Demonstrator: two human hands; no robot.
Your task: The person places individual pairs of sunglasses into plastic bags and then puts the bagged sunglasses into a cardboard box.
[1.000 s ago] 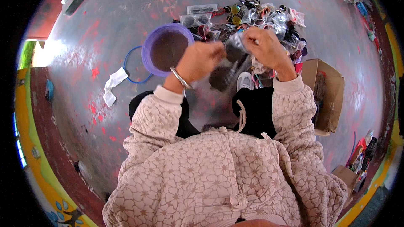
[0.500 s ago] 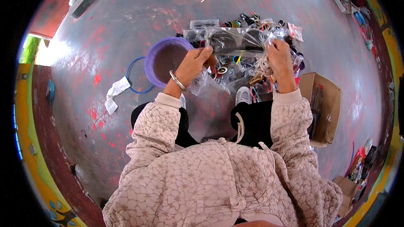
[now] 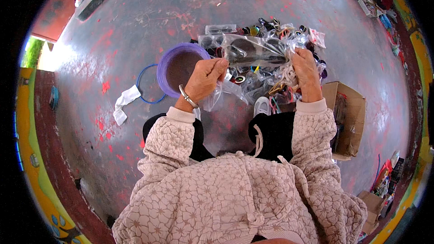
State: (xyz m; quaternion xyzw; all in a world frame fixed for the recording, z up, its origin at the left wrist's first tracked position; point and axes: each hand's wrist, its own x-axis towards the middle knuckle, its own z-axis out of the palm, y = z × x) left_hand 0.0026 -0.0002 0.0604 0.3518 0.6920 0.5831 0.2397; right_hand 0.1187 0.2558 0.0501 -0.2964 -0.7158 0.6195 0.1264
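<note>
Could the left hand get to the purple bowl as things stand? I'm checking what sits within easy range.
Probably yes. The left hand hangs right beside the purple bowl with nothing between them, but it is pinching one end of a clear plastic bag that the right hand also holds.

Even daylight fills the scene, with a blown-out glare patch at the floor's (image 3: pixel 135 27) left edge. Shadows are soft. Fisheye bending curves the rim, which falls to black corners.
</note>
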